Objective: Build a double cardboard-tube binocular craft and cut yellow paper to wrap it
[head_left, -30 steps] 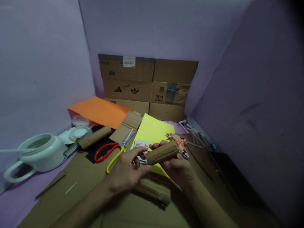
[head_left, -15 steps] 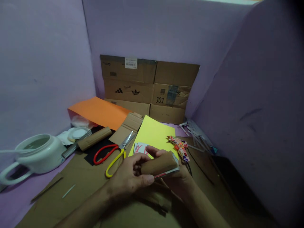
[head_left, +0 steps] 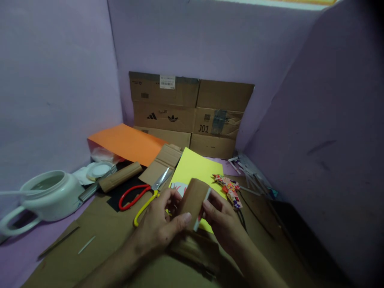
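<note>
Between my hands is a curved piece of brown cardboard (head_left: 193, 200), with a white and red edge showing on its right side. My left hand (head_left: 163, 224) grips its left side, thumb across the lower front. On the right edge, the fingers of my right hand (head_left: 220, 214) pinch the cardboard. Behind it a white paper piece with red marks (head_left: 179, 187) partly shows on a yellow sheet (head_left: 198, 164). Scissors with red and yellow handles (head_left: 147, 196) lie left of my hands. Below the hands rests another brown cardboard piece (head_left: 195, 252), partly in shadow.
At left stands a white pot with a handle (head_left: 51, 196), near a cardboard roll (head_left: 120, 177). An orange sheet (head_left: 129, 142) lies behind. A colourful patterned piece (head_left: 229, 188) and a dark flat object (head_left: 300, 236) are on the right. Unfolded cardboard (head_left: 192, 116) leans against the wall.
The cardboard piece has turned from lying nearly level to a steeper tilt. My right hand has shifted from beneath it to pinch its right edge; my left hand still holds it.
</note>
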`<state>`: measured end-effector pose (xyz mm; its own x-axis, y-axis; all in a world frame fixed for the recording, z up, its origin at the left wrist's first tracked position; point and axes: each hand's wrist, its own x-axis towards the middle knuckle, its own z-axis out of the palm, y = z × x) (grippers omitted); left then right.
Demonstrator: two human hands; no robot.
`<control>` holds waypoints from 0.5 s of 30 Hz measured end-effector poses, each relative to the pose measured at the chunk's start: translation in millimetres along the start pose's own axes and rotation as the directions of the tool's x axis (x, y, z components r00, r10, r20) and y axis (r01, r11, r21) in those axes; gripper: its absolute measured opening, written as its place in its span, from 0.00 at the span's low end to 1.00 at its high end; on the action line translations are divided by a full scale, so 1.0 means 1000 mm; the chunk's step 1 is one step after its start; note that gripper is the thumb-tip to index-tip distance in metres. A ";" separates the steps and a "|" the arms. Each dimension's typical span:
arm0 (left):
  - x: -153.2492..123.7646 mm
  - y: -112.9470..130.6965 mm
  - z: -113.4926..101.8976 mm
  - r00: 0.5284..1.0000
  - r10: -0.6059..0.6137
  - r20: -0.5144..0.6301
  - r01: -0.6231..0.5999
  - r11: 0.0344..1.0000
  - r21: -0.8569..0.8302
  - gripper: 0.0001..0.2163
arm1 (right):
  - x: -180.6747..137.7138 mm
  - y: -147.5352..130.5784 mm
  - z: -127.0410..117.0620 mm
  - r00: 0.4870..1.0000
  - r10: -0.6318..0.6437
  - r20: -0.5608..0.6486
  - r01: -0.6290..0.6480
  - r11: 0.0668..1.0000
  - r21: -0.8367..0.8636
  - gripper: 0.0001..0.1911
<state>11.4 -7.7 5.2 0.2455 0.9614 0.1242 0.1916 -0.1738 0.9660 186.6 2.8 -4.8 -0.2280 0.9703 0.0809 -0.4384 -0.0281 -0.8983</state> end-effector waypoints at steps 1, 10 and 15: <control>0.000 0.002 0.000 1.000 0.000 0.008 0.001 1.000 -0.022 0.16 | 0.000 0.001 0.000 1.000 0.003 0.002 -0.003 1.000 -0.012 0.21; 0.003 0.009 0.003 0.990 -0.052 0.130 0.099 0.918 -0.383 0.21 | -0.004 0.004 0.006 0.998 -0.064 -0.009 0.061 0.978 -0.198 0.20; 0.005 0.006 0.004 0.988 -0.129 0.082 0.153 0.822 -0.548 0.21 | -0.007 0.001 0.008 0.997 -0.079 -0.015 0.075 0.986 -0.152 0.24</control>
<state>17.8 -4.6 10.7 0.2958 0.9550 -0.0203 -0.3261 0.1209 0.9376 181.3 -5.4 -2.6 -0.1801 0.9729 0.1449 -0.3171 0.0820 -0.9448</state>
